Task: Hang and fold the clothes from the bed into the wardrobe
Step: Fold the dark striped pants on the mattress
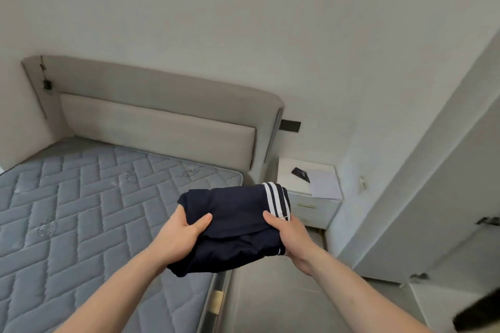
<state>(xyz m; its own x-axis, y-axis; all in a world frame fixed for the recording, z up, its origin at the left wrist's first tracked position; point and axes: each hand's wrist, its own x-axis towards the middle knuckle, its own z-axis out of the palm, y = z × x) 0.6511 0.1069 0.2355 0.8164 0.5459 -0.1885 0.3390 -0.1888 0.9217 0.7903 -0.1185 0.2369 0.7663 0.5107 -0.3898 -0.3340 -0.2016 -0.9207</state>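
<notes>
A folded dark navy garment (235,222) with white stripes along one edge is held in the air over the bed's right corner. My left hand (180,235) grips its left side, thumb on top and fingers underneath. My right hand (290,235) grips the right side beside the stripes, thumb on top. The bed (81,211) shows a bare grey quilted mattress with no other clothes in view. The white wardrobe (443,197) stands at the right with a door (465,224) open.
A white nightstand (311,197) with a dark phone and a sheet of paper sits between the bed and the wardrobe. A padded beige headboard (162,121) lines the far wall. Grey floor (284,292) runs between the bed and the wardrobe.
</notes>
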